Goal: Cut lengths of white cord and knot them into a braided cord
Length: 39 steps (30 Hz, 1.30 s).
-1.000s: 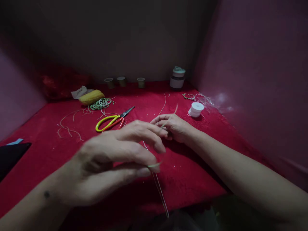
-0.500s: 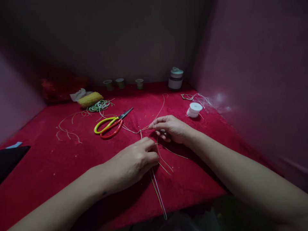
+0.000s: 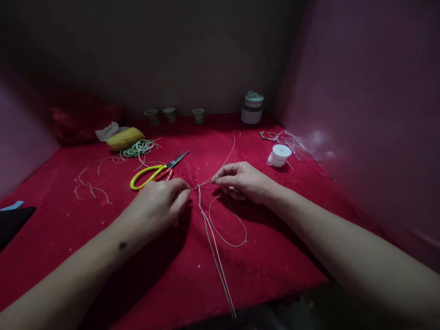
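Thin tan and white cords (image 3: 210,222) meet at a small knot (image 3: 199,185) between my hands, and two strands run from it toward the front edge. My left hand (image 3: 165,199) pinches the cord just left of the knot. On the other side, my right hand (image 3: 237,179) has its thumb and forefinger closed on a tan cord. One tan strand lies in a loop below my right hand, and another trails away behind it. Scissors (image 3: 147,176) with yellow and red handles lie behind my left hand, which partly hides the red handle.
A white thread spool (image 3: 280,156) stands at right, near tangled cords (image 3: 287,137). At back left are a yellow bundle (image 3: 125,138) and green-white braided cord (image 3: 139,148). Several small spools (image 3: 198,116) and a lidded jar (image 3: 252,110) line the back wall.
My left hand has moved left and away from me, from the hanging strands to the cord left of the knot. My right hand keeps its pinch. The tan strand now forms a rounder loop.
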Each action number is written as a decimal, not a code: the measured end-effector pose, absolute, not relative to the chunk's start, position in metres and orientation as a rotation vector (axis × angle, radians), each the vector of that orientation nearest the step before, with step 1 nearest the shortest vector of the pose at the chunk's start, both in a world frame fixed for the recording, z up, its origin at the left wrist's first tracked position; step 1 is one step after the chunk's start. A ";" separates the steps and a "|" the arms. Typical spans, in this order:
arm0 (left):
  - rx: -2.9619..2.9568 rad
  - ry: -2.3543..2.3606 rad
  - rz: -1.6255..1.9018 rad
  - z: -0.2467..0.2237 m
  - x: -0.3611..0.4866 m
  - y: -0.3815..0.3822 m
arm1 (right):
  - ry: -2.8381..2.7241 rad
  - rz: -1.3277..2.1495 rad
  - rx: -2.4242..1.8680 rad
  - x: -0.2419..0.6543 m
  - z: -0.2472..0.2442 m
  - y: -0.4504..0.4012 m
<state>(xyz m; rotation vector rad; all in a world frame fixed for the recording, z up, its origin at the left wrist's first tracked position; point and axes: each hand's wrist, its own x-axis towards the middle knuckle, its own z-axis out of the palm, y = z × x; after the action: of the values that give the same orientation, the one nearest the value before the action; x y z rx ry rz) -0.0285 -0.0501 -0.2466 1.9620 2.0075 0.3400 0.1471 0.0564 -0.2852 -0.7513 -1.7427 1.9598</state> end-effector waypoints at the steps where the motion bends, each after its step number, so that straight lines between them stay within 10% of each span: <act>1: 1.873 1.991 0.281 -0.250 -0.027 -0.048 | -1.747 1.959 -0.754 0.147 -0.285 0.056; 11: 1.303 1.878 0.453 -0.269 -0.016 -0.038 | -2.032 1.781 -0.819 0.150 -0.274 0.057; 23: 0.612 1.387 0.752 -0.265 -0.023 -0.031 | -2.721 0.779 -0.725 0.149 -0.275 0.046; 39: 1.134 1.648 0.568 -0.260 -0.012 -0.040 | -2.732 0.539 -0.934 0.137 -0.280 0.031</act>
<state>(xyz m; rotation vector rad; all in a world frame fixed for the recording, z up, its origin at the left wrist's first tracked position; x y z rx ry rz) -0.0121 -0.0398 -0.2604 1.1340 1.6483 0.5683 0.1369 0.0314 -0.2802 -0.9337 -2.7319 0.5389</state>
